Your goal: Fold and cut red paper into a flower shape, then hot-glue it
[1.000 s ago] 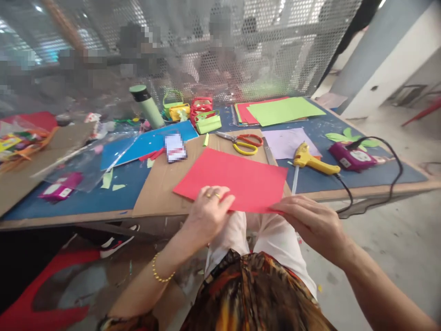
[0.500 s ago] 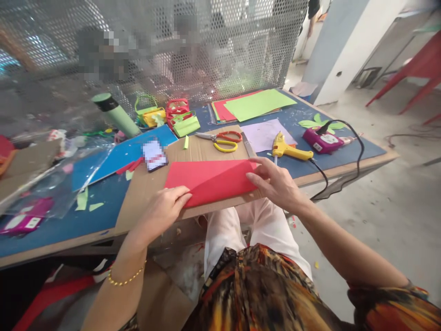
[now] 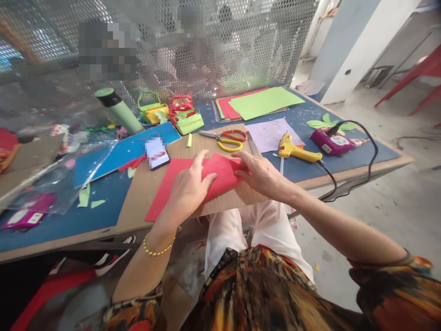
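A red sheet [image 3: 222,174] lies on brown cardboard at the table's front edge, its right part folded over toward the middle. My left hand [image 3: 193,184] rests on the sheet near the fold, thumb and fingers apart. My right hand [image 3: 260,174] pinches the folded right end between thumb and fingers. Just behind the sheet are scissors [image 3: 230,140] with red and yellow handles, and a metal ruler [image 3: 252,143]. To the right of my right hand stands a yellow glue gun [image 3: 298,153].
A phone [image 3: 157,154] and blue board [image 3: 124,154] are left of the cardboard [image 3: 134,197]. Small felt bags [image 3: 189,122], a green bottle [image 3: 120,112] and green sheets [image 3: 265,102] stand or lie behind. A purple power socket [image 3: 331,141] with a black cable is at right.
My left hand has moved right and up along the red sheet. The sheet's right end has been folded inward, with my right hand a little further left relative to the cardboard.
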